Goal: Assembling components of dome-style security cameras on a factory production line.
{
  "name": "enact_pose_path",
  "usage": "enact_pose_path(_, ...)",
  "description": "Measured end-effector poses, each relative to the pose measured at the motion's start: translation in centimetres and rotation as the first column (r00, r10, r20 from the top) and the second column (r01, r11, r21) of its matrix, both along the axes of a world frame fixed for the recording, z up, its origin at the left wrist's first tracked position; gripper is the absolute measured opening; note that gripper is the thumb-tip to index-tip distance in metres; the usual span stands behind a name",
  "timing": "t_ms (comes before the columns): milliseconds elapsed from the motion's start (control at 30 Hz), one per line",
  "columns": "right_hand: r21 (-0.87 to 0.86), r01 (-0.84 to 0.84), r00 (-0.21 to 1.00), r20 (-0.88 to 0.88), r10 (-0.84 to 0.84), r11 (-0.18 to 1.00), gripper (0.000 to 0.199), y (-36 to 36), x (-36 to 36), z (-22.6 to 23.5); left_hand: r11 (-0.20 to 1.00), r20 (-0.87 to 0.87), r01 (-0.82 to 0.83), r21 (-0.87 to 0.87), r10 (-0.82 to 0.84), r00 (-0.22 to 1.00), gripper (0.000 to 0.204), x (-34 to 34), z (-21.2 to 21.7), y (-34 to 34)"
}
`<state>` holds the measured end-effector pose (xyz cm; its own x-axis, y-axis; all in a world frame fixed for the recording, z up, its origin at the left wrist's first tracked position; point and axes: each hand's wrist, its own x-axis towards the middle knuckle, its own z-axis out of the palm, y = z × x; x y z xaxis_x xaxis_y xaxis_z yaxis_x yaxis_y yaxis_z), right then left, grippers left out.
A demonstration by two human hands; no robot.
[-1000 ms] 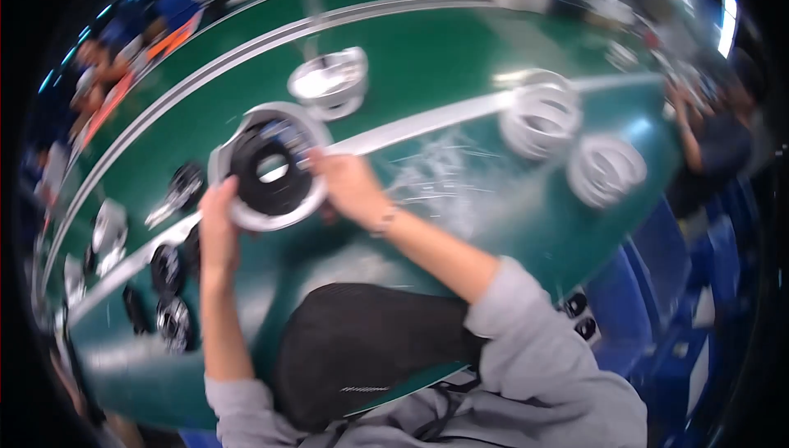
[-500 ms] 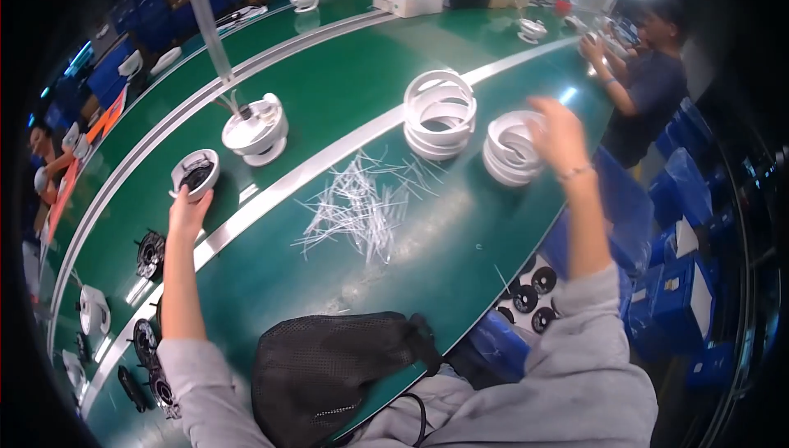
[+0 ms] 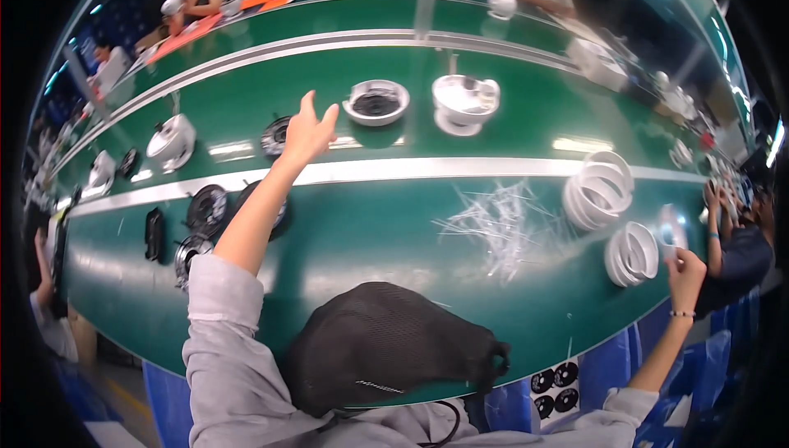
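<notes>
I am looking down at a long green tabletop (image 3: 394,234) with a pale strip running along its length. My left hand (image 3: 308,129) is stretched far forward over the belt beyond that strip, fingers spread and holding nothing. It hovers just beside a dark round part (image 3: 276,136) lying flat, with a white dish-shaped housing (image 3: 376,102) a little farther to its right, mouth upward. The housing is round, so it has no long axis in plan; its axis stands upright and its open side faces the ceiling.

My right hand (image 3: 684,275) is far out to the right at the near edge, fingers pinched on a thin pale disc (image 3: 671,230) held on edge, its flat face turned roughly toward me. Just beside it stand two stacks of white rings (image 3: 631,254), both tipped on their sides so their axes run roughly along the tabletop.

To do this well, I judge the left hand should come down squarely on the rim of the part it wants, not snag a neighbour, and the disc should be held by its edge only.

A scatter of thin clear strips (image 3: 501,226) lies between my arms. A black mesh bag (image 3: 386,349) rests at the near edge. More black round parts (image 3: 205,205) sit to the left.
</notes>
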<state>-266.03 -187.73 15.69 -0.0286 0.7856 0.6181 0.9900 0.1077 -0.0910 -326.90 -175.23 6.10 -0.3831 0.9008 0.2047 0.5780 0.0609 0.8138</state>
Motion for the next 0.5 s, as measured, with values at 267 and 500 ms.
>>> enact_pose_path(267, -0.181, -0.789, 0.609, -0.105, 0.786, 0.587, 0.009, 0.5, -26.5, -1.8, 0.937, -0.491, -0.303, -0.172, 0.185, 0.851, 0.055, -13.9, -3.1, 0.8)
enact_pose_path(500, -0.344, -0.870, 0.421, -0.149, 0.895, 0.353, 0.014, 2.1, -39.4, -10.9, 0.879, -0.332, -0.284, -0.382, 0.156, 0.930, 0.046, -12.0, -2.7, 0.9)
